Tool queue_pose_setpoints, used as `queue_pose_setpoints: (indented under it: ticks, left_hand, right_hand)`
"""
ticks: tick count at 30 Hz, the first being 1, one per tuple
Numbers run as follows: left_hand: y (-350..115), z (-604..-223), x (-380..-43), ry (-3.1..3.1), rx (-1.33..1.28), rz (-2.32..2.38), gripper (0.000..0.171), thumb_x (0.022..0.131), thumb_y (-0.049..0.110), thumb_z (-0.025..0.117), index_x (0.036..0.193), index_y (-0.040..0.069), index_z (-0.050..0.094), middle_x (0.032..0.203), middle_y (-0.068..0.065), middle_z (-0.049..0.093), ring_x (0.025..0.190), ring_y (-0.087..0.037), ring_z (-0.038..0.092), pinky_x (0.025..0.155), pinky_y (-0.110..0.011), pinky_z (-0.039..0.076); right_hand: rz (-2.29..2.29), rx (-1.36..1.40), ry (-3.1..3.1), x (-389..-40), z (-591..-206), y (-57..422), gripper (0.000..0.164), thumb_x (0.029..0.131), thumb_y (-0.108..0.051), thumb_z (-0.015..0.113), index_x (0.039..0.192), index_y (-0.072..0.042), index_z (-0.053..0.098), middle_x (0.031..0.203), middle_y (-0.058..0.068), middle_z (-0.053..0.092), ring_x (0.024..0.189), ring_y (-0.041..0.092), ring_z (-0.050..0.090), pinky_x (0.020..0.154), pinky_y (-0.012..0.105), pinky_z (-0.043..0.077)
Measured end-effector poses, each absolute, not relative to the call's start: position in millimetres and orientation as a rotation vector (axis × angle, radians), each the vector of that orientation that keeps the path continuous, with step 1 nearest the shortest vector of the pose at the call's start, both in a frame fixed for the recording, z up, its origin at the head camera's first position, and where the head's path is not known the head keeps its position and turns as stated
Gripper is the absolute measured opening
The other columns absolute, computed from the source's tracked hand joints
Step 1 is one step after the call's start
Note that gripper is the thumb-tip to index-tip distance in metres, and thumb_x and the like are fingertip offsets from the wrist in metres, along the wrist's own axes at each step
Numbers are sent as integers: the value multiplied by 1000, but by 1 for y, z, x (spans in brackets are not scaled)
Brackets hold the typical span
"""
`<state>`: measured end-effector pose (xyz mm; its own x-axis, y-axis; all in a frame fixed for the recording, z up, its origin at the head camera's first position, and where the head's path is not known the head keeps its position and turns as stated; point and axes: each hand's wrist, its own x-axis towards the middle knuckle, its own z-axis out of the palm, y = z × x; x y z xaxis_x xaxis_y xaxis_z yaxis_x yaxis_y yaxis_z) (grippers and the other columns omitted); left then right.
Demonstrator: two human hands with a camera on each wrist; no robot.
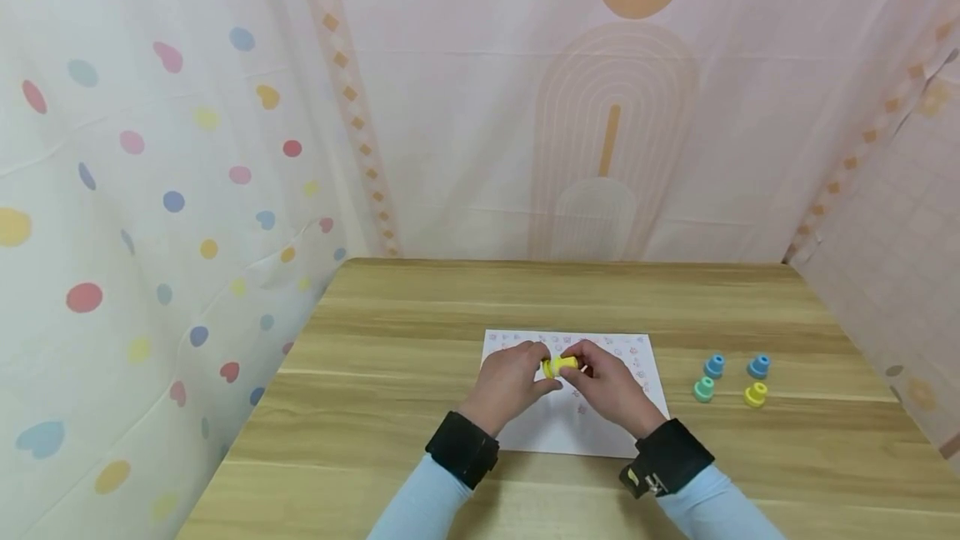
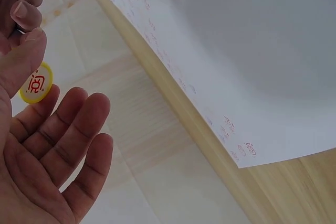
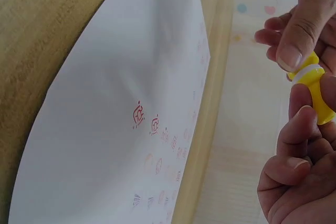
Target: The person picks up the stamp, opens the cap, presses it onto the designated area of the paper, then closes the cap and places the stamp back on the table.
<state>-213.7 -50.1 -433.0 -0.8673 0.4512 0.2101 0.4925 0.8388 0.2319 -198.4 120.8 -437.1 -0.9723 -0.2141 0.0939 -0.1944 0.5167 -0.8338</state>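
Observation:
A small yellow toy stamp (image 1: 560, 367) is held sideways above a white sheet of paper (image 1: 562, 432). My right hand (image 1: 613, 388) grips its handle, and in the right wrist view the stamp (image 3: 316, 90) shows a white ring near its far end. At that end the thumb and fingers of my left hand (image 1: 512, 383) pinch the yellow cap. A yellow-rimmed round face (image 2: 35, 83) with a red character appears beside the left thumb in the left wrist view. Small red and purplish prints (image 3: 138, 115) mark the paper.
Right of the paper, several more stamps stand on the wooden table (image 1: 390, 390): blue ones (image 1: 758, 367), a green one (image 1: 703, 389) and a yellow one (image 1: 756, 394). Patterned curtains (image 1: 450, 148) hang behind and beside the table.

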Motion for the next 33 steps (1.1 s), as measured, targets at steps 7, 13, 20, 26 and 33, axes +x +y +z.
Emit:
queue_pose_setpoints:
  ticks: [7,13,20,26,33]
  left_hand:
    - [-49,-434,-214,-2859,-745,-428,38,74,40,77,98,12,68,79,1,66,65,-11,53,60,-22,51]
    - [-49,-433,-215,-2842,-765,-404,37,72,41,78,93,12,68,74,3,63,62,-10,52,55,-20,48]
    - [-49,-431,-214,-2825,-802,-394,35,70,39,80,88,11,68,70,4,60,59,-9,50,53,-19,46]
    - [-49,-430,-214,-2789,-822,-384,35,70,38,81,88,10,69,70,3,62,60,-10,50,55,-19,49]
    - [-49,-430,-214,-2791,-819,-386,36,70,38,80,89,10,68,71,2,61,59,-10,50,53,-19,46]
  right_hand:
    - [-1493,-365,2711,-198,-438,119,16,90,-14,66,105,-8,62,81,7,57,66,18,49,55,28,42]
    - [-1504,-314,2691,-198,-438,116,15,90,-16,66,103,-10,63,79,5,56,66,17,49,54,28,40]
    - [-1493,-262,2680,-197,-438,113,13,89,-18,67,99,-11,65,75,4,56,64,16,49,52,27,37]
    - [-1516,-252,2659,-197,-438,111,10,89,-18,66,96,-11,64,75,4,58,64,17,50,51,27,37]
    - [-1507,-235,2662,-197,-440,110,9,90,-20,66,95,-13,64,75,3,58,63,17,51,50,26,39]
